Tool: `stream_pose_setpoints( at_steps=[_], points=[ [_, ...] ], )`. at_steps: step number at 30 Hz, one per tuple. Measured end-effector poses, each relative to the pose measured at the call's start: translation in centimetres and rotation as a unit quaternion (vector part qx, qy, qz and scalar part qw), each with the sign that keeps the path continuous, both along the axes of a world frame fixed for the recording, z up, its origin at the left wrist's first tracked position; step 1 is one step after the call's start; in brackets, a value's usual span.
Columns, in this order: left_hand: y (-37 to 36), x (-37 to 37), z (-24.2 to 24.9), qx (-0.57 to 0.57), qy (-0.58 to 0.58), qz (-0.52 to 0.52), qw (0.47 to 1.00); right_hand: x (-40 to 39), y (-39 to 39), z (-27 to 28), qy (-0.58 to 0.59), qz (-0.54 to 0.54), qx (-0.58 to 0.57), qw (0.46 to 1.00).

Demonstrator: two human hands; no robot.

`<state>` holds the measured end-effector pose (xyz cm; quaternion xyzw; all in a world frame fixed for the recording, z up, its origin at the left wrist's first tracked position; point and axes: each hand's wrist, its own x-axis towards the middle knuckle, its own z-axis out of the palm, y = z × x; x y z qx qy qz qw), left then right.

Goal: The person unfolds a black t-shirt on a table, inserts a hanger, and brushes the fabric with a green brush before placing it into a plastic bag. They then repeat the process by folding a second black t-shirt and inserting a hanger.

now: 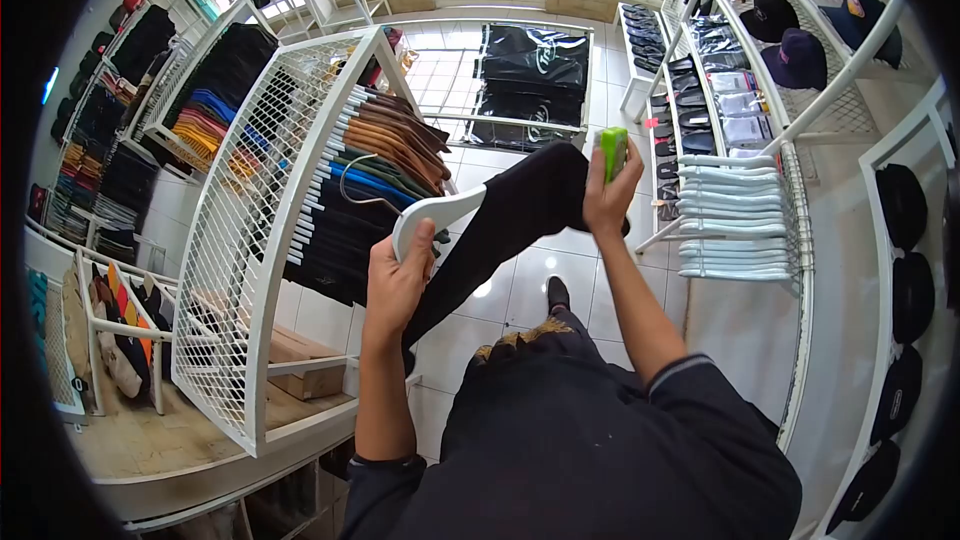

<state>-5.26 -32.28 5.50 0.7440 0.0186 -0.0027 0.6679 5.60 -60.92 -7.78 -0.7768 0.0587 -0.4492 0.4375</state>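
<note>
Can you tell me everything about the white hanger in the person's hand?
The white hanger looks smooth and shiny, maybe painted wood or plastic; I can't tell. Its thin, curved hook looks like metal. It's held up, tilted, in the left hand, thumb on top. One arm slopes toward the black garment, which hides part of it.

In your left hand, a white, curved hanger tilts up to the right, its thin metal hook pointing far-left. A black fabric garment drapes from it, stretched toward your right hand, which grips a small bright-green object, upright, partly hidden by your fingers.
</note>
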Motion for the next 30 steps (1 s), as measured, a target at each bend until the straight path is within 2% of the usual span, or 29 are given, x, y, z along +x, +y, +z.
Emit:
stream_pose_setpoints(
  at_steps=[2, 3, 4, 5, 7, 9, 10, 11, 13, 16, 17, 19, 20, 21, 22, 23, 25, 27, 28, 30],
  points=[
    [0.1, -0.6, -0.3, 0.02, 0.006, 0.012, 1.0, -3.8, 3.4, 2.8, -0.031, 0.095, 0.001, 0.995],
    [0.1, -0.7, -0.4, 0.02, 0.008, 0.011, 1.0, -5.0, 4.5, 2.4, -0.033, 0.167, -0.026, 0.985],
    [0.1, -0.7, -0.7, 0.019, 0.017, -0.011, 1.0, -5.8, 5.2, 3.3, -0.084, 0.21, -0.124, 0.966],
    [0.2, -0.7, -0.9, 0.017, 0.025, -0.033, 0.999, -6.6, 5.7, 2.9, -0.037, 0.243, -0.163, 0.956],
    [0.6, -1.0, -1.0, 0.023, 0.008, -0.041, 0.999, -4.1, 4.2, 0.1, -0.133, 0.196, -0.189, 0.953],
    [1.3, -1.4, -0.8, 0.02, 0.013, -0.012, 1.0, -2.3, 2.6, -1.0, 0.053, 0.05, -0.048, 0.996],
    [1.7, -1.5, -0.5, 0.007, 0.026, -0.011, 1.0, -1.6, 1.2, -1.9, 0.176, 0.003, 0.033, 0.984],
    [2.0, -1.9, -0.7, 0.006, 0.026, -0.007, 1.0, -0.9, -0.2, -3.5, 0.136, -0.04, 0.024, 0.99],
    [2.2, -2.0, -1.2, 0.034, -0.011, 0.001, 0.999, -2.7, -0.2, -0.3, 0.031, -0.003, 0.001, 1.0],
    [2.0, -2.1, -1.8, 0.026, 0.001, -0.012, 1.0, -6.5, 3.4, 3.7, -0.004, 0.153, 0.009, 0.988],
    [1.8, -1.9, -1.8, 0.021, 0.002, -0.021, 1.0, -7.4, 4.1, 4.4, -0.017, 0.189, -0.081, 0.978],
    [1.5, -2.2, -1.4, 0.034, -0.008, -0.041, 0.999, -7.6, 4.6, 3.8, -0.009, 0.254, -0.157, 0.954],
    [1.6, -2.4, -1.2, 0.047, -0.017, -0.057, 0.997, -5.9, 3.7, 2.4, -0.092, 0.219, -0.198, 0.951],
    [1.8, -2.5, -1.1, 0.046, -0.016, -0.056, 0.997, -4.6, 2.8, 0.7, -0.051, 0.164, -0.148, 0.974],
    [2.2, -2.6, -1.1, 0.035, -0.008, -0.046, 0.998, -3.2, 2.1, 0.2, 0.045, 0.09, -0.069, 0.993],
    [2.6, -2.7, -1.1, 0.024, 0.0, -0.033, 0.999, -1.7, 0.3, -1.8, 0.165, 0.026, -0.044, 0.985],
    [2.8, -3.1, -1.0, 0.009, 0.002, -0.02, 1.0, -2.2, -1.4, -1.0, 0.14, -0.007, -0.034, 0.99],
    [1.9, -3.7, -1.7, 0.065, -0.125, 0.007, 0.99, -4.0, -0.9, 1.8, 0.035, 0.044, -0.061, 0.997],
    [2.3, -3.9, -1.6, 0.093, -0.092, -0.006, 0.991, -5.4, 0.2, 4.1, 0.054, 0.103, -0.052, 0.992],
    [1.8, -3.5, -1.7, 0.128, -0.116, -0.018, 0.985, -7.6, 2.6, 7.4, 0.028, 0.214, -0.106, 0.971]
  ],
)
